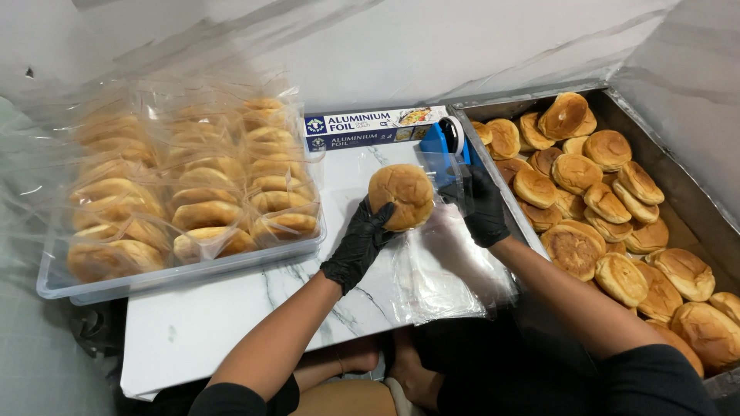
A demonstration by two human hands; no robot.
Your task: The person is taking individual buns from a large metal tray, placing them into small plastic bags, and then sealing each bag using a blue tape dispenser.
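Your gloved left hand (360,241) is curled around a round bun (401,196), holding it up above the marble table (231,308), while your gloved right hand (483,206) pinches the top of a clear plastic bag (443,262) just beside the bun. To your left, a clear plastic tray (185,273) is packed with rows of bagged buns (200,196). To your right, a metal tray (678,192) holds a loose heap of unwrapped buns (609,216), and a box of aluminium foil (374,127) lies along the wall behind.

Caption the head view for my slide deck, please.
Gloved left hand holds a bun while the right hand grips a clear plastic bag.
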